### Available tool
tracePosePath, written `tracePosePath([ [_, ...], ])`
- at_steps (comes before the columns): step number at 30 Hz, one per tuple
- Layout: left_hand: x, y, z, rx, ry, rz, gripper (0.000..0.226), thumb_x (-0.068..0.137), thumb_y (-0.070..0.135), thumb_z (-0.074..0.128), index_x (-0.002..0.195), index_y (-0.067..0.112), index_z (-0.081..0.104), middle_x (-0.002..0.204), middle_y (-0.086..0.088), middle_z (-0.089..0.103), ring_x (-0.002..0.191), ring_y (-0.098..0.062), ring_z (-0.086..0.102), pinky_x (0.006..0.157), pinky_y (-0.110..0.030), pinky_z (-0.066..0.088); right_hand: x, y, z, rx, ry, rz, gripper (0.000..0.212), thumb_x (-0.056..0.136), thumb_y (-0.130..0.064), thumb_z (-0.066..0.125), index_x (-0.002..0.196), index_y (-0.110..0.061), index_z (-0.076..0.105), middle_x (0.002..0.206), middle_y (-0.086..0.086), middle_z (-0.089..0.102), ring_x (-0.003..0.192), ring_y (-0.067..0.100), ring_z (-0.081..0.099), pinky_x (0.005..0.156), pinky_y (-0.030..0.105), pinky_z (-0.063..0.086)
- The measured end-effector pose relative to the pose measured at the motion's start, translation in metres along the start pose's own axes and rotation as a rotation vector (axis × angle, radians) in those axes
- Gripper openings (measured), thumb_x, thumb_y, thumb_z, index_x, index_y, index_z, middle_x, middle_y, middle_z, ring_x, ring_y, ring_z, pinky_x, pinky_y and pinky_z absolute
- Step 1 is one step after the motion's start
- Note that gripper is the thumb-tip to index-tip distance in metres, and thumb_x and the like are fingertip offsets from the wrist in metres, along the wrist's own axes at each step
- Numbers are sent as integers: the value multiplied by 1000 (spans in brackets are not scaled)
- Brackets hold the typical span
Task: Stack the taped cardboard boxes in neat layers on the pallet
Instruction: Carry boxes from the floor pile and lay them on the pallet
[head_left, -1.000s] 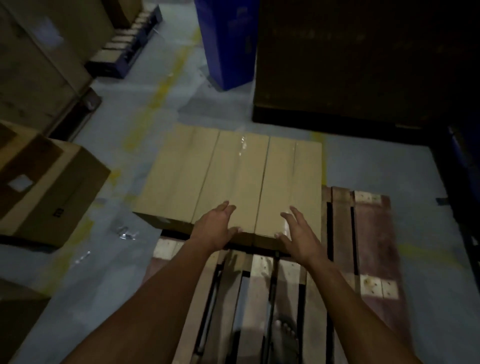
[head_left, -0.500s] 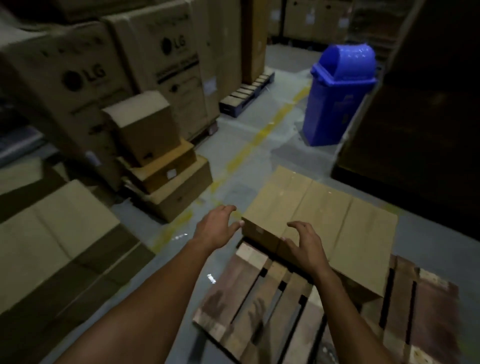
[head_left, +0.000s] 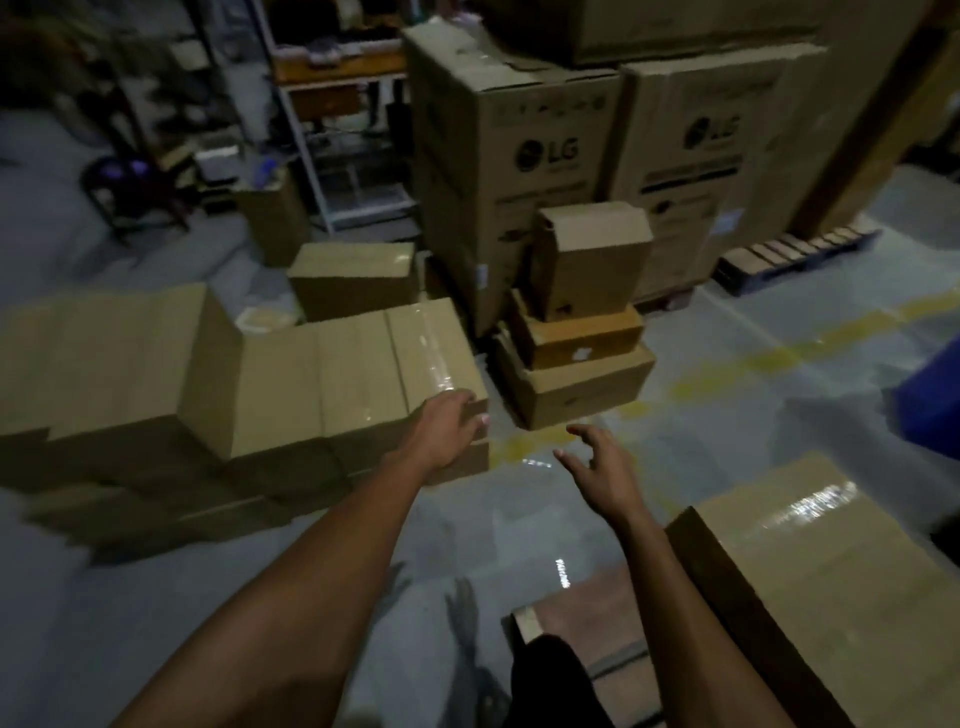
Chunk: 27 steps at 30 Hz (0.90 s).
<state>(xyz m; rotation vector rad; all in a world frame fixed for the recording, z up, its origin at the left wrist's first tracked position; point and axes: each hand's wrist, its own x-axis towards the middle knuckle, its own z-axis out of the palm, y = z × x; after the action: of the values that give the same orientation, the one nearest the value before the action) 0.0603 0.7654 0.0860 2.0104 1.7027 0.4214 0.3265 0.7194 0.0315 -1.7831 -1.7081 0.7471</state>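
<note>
A row of taped cardboard boxes (head_left: 358, 384) stands on the floor at the left, with glossy tape on the nearest one. My left hand (head_left: 447, 431) reaches to the near right corner of that box, fingers over its edge. In the air to the right of it hangs my right hand (head_left: 597, 467), fingers spread and holding nothing. At the lower right a taped box (head_left: 810, 566) lies on the wooden pallet (head_left: 582, 608), whose corner shows beside my right forearm.
A stack of three small boxes (head_left: 576, 332) stands just beyond my hands. Tall LG cartons (head_left: 519, 156) rise behind it. A blue bin (head_left: 935, 410) is at the right edge and metal shelving (head_left: 337, 130) at the back. Grey floor with yellow lines lies between.
The view has swung left, away from the pallet. Both hands have left the box on the pallet; my left hand now reaches the floor boxes and my right hand is in the air.
</note>
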Motion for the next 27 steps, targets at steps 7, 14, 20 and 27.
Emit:
tracePosePath([
  [7,-22,-107,-66,-67,130,-286,49,100,48,62,140,19,60,136,-6,64,119,-25,62,99,-44,54,84,-86,91,32,-221,-179,50,96,-41,72,136,-12,63,133,10,65,124,25,61,100,42,52],
  [14,-17,-196,-114,-79,250,-511,47,101,46,62,134,13,64,132,-11,67,116,-28,63,93,-36,52,162,-169,171,90,-374,-318,48,96,-40,73,136,-15,64,135,6,65,123,21,61,100,45,54],
  [20,-12,-247,-155,-160,370,-647,50,100,48,63,136,13,64,129,-10,67,117,-28,62,98,-39,53,217,-233,230,97,-504,-425,44,97,-41,70,135,-19,65,134,2,64,121,19,61,95,39,54],
  [27,-18,-329,-203,-199,451,-748,52,102,44,61,140,9,60,135,-12,64,122,-29,61,102,-37,51,247,-317,319,112,-631,-518,45,99,-43,67,137,-21,63,137,1,62,122,16,58,97,39,54],
])
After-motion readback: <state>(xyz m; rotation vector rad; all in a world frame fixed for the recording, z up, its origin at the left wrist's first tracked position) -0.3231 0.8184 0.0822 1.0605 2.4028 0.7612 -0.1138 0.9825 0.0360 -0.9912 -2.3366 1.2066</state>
